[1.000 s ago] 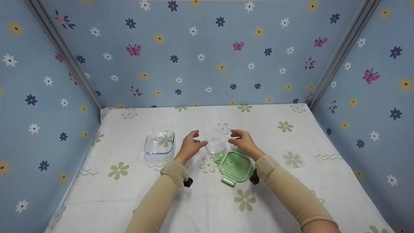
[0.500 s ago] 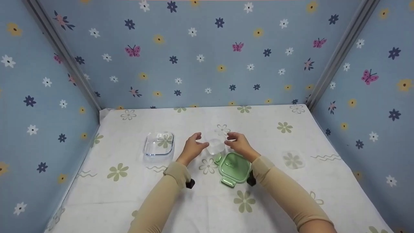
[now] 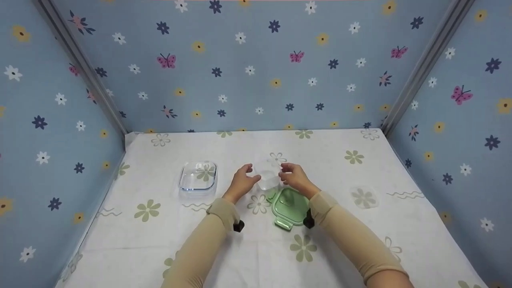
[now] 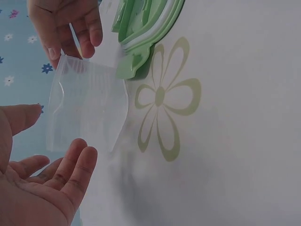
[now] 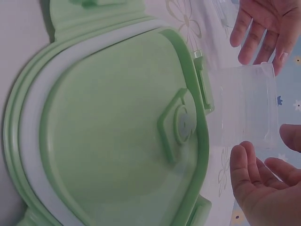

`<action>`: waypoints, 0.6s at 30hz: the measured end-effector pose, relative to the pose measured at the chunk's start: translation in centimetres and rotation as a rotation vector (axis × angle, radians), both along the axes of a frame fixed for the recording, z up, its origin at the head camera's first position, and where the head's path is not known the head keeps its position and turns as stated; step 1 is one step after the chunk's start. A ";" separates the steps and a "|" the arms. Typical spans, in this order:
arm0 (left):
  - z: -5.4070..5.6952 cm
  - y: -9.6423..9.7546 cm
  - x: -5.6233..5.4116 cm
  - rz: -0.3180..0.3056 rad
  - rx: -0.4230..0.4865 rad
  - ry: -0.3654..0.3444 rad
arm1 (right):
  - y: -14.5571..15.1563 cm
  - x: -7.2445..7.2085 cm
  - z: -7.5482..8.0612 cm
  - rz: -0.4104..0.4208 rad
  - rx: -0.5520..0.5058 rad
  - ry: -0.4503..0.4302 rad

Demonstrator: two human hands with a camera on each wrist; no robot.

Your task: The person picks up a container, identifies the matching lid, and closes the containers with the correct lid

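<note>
Green lid lies nearest on the bench. Beyond, midway between side edges, the upright clear container sits between left hand and right hand, both grips relaxed, unclenched. Apparent step: positioning the container; moving it would call for even two-sided pressure.

Clear square glass container: one. Translucent plastic tub: one. Green square plastic lid: one. Flat translucent rounded-square piece: one. Bare left hand and bare right hand: two. Beige sleeves: two. Blue patterned walls: three. Grey posts: two. White flower-print surface: one.
</note>
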State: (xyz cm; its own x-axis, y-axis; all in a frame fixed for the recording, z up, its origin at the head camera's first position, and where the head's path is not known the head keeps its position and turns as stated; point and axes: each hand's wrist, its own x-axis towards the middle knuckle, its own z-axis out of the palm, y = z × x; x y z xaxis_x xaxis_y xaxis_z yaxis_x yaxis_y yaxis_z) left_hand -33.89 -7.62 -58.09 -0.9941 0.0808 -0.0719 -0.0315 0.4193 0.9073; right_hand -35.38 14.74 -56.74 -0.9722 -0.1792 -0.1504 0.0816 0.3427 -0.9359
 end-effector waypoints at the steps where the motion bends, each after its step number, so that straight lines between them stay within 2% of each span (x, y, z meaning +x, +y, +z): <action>1: 0.0 0.0 0.0 0.001 -0.001 -0.003 | 0.0 0.0 0.0 0.000 0.000 -0.006; 10: 0.3 0.7 0.2 -0.007 0.088 -0.025 | -0.1 -0.4 -0.1 0.023 -0.005 -0.045; 18: 0.4 0.8 0.2 0.010 0.120 -0.033 | -0.1 -0.3 -0.1 0.021 -0.025 -0.056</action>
